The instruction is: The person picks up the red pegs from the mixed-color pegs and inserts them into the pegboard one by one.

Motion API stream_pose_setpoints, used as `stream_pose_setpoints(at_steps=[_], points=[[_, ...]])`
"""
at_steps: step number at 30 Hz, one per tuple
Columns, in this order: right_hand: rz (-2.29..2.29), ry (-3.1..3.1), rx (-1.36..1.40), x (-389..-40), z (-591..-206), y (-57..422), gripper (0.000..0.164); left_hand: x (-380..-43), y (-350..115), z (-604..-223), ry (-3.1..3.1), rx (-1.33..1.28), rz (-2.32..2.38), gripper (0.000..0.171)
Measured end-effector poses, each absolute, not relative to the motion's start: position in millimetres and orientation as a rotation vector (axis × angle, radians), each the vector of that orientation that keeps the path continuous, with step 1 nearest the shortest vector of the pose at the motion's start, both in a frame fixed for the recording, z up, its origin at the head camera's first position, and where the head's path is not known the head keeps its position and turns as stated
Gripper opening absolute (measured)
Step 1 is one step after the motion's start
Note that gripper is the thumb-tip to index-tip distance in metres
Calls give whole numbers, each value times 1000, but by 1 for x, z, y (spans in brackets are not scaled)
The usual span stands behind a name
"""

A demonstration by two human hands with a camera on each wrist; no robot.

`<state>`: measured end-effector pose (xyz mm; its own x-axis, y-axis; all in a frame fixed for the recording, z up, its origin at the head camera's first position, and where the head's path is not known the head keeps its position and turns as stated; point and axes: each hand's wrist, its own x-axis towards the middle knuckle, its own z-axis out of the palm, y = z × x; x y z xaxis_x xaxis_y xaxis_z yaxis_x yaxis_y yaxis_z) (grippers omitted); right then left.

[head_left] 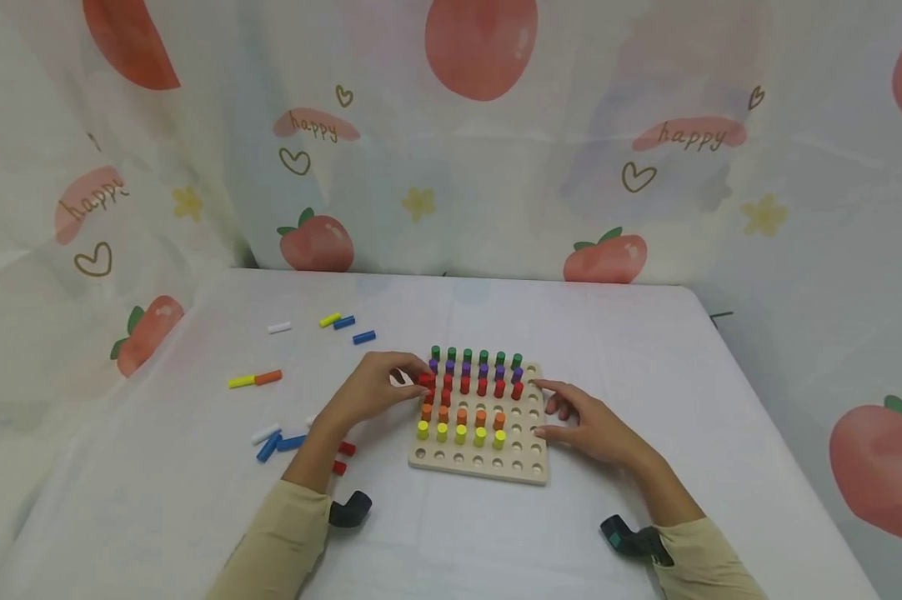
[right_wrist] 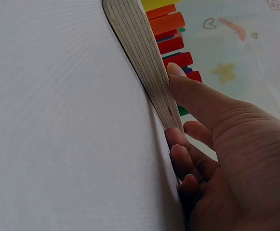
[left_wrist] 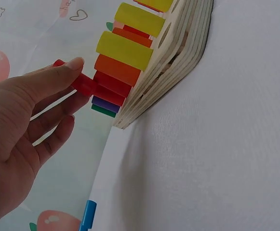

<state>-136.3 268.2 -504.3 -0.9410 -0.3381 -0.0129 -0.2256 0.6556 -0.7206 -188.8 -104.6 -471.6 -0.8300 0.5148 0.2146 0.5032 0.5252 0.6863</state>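
Observation:
A wooden pegboard (head_left: 526, 467) lies on the white-covered table with rows of green, purple, red, orange and yellow pegs standing in its holes. My left hand (head_left: 372, 387) pinches a red peg (left_wrist: 84, 84) between thumb and fingers, over the board's left side. In the left wrist view this peg is tilted and its end overlaps the standing red pegs (left_wrist: 112, 83). At the board's right edge rests my right hand (head_left: 589, 421), thumb and forefinger spread apart along the rim. The right wrist view shows the right thumb (right_wrist: 197, 94) on the edge, the other fingers bent beside it.
Left of the board lie loose pegs: a white peg (head_left: 279, 327), a blue peg (head_left: 364, 337), an orange peg (head_left: 268, 377) touching a yellow one, and several more near my left forearm, including red ones (head_left: 346, 448). A printed curtain (head_left: 496, 192) hangs behind the table.

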Motion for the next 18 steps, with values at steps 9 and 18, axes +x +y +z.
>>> stream_pose_setpoints(at_steps=[9, 18], points=[[-1157, 2725, -483, -136, -503, 268, 75, -190, -95, -467, 2753, 914, 1234, 27], [-1157, 2722, -485, -136, -504, 268, 75, -190, -84, -466, 2703, 964, 1264, 25]])
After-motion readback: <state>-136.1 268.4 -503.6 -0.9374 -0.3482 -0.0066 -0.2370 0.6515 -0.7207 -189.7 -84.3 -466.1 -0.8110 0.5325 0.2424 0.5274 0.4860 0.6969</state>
